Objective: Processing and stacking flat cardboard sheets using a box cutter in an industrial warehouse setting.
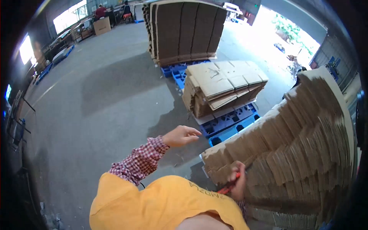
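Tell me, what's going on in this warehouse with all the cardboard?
A person in a yellow vest and checked sleeves stands at a tall stack of flattened cardboard boxes. The right hand grips a red-handled tool against the stack's near corner, while the left hand is held out open over the concrete floor, touching nothing. Beyond, a lower stack of flattened boxes sits on blue pallets, with a taller stack behind it.
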